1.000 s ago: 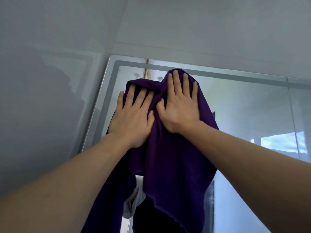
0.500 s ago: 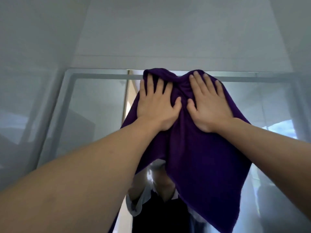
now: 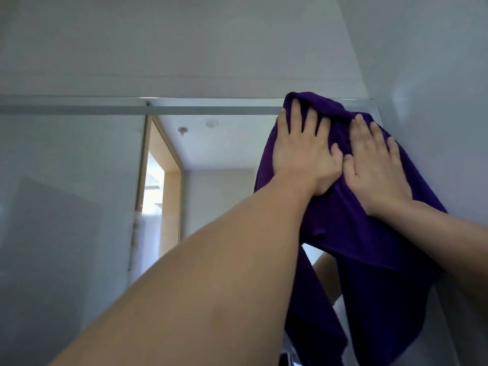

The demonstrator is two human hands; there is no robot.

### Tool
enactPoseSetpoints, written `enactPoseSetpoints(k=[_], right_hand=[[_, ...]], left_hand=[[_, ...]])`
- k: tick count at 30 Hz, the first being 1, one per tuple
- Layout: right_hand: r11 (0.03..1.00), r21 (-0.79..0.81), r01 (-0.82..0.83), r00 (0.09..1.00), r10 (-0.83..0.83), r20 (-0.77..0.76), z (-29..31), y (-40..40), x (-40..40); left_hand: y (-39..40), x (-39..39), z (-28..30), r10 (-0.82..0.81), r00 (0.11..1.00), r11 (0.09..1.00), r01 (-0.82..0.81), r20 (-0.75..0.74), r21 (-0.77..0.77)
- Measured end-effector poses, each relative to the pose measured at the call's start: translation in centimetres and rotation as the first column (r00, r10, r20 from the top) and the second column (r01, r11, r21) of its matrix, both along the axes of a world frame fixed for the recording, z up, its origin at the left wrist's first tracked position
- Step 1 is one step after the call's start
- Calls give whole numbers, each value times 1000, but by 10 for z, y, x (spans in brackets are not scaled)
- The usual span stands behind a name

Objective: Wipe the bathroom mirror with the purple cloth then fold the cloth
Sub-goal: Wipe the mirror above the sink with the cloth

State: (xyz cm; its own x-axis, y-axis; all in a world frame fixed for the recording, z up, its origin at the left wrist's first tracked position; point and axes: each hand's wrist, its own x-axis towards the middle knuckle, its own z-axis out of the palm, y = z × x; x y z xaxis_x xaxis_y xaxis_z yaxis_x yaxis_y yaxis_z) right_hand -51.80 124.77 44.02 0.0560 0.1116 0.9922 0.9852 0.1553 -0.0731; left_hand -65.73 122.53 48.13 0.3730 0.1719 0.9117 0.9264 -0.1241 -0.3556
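The purple cloth (image 3: 340,228) hangs against the bathroom mirror (image 3: 79,180) at its top right corner. My left hand (image 3: 303,151) lies flat on the cloth with fingers spread, pressing it to the glass just under the mirror's top edge. My right hand (image 3: 375,165) presses flat beside it, thumbs nearly touching. The cloth's lower part drapes loose below both wrists and covers part of the reflection.
A white wall (image 3: 435,101) meets the mirror's right edge, right beside my right hand. Above the frosted top band (image 3: 132,110) is plain wall. The glass reflects a wood-framed doorway (image 3: 163,186) and a ceiling.
Both hands have slid the cloth rightwards along the mirror's top edge, from near the left corner to the right corner. The hands stay flat on it.
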Motion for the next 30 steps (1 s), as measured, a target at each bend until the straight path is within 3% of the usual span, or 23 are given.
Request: enactPoseSetpoints(k=[7, 13, 23, 30], right_hand=[[1000, -4, -16, 1000, 16, -22, -2, -5, -6], [996, -73, -48, 994, 40, -101, -4, -15, -35], [995, -65, -73, 980, 84, 178, 13, -36, -202], [975, -107, -193, 932, 216, 290, -34, -45, -293]], left_hand=[[-6, -19, -16, -5, 997, 1000, 3, -82, -15], [-15, -100, -35, 28, 997, 1000, -28, -77, -10], [-39, -274, -69, 148, 969, 989, -151, 198, 2], [-48, -359, -126, 176, 939, 984, -172, 296, -39]])
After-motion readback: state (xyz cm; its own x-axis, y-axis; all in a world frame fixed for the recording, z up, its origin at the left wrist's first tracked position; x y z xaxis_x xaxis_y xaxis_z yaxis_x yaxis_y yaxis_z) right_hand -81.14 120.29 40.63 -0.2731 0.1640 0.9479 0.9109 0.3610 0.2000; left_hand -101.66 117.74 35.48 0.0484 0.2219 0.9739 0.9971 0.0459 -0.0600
